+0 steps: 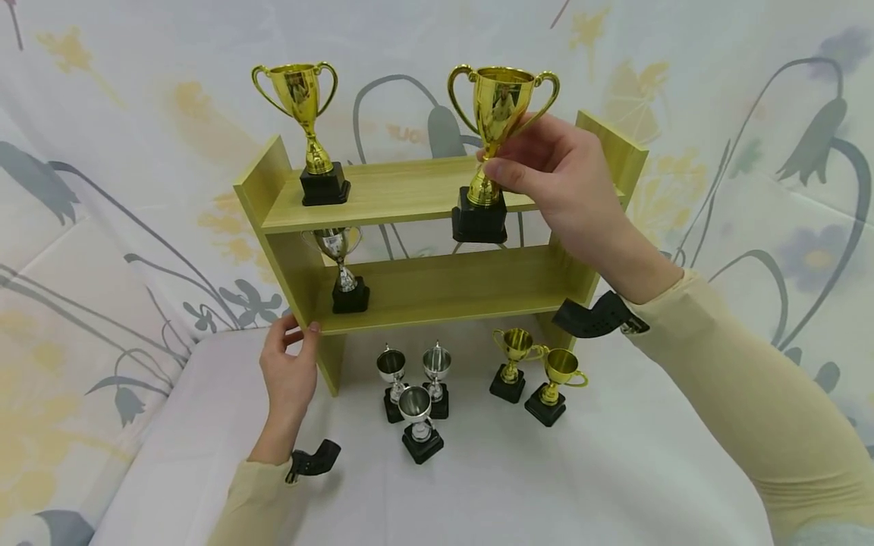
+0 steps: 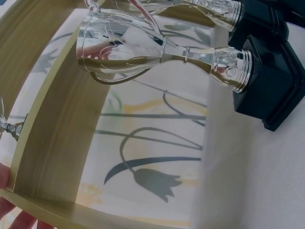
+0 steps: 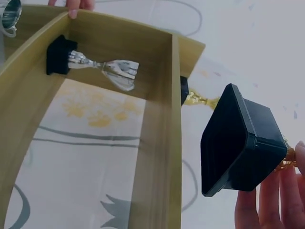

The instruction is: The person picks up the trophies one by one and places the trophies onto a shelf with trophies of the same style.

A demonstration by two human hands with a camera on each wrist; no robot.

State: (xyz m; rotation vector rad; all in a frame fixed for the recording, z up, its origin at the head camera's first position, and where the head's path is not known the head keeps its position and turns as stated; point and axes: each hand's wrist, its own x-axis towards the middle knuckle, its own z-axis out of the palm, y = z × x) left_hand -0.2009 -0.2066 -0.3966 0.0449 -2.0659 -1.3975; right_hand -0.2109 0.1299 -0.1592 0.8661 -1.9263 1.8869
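Left hand [image 2: 12,210] mostly out of frame

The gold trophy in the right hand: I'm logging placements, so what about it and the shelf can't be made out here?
- Head view: whether the gold trophy base touches the top shelf; the base overlaps the shelf edge.
- Head view: the right hand covers part of the stem.
- Right wrist view: its cup is out of sight behind the base.
- Left wrist view: the left hand is cut off by the frame edge.

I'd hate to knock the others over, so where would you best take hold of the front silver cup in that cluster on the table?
Probably by the narrow stem of the front silver cup, between bowl and black base, coming from the front. It stands upright, with two silver cups close behind it, so the front is freest. The right hand pinches the large gold trophy at its stem in much the same way.
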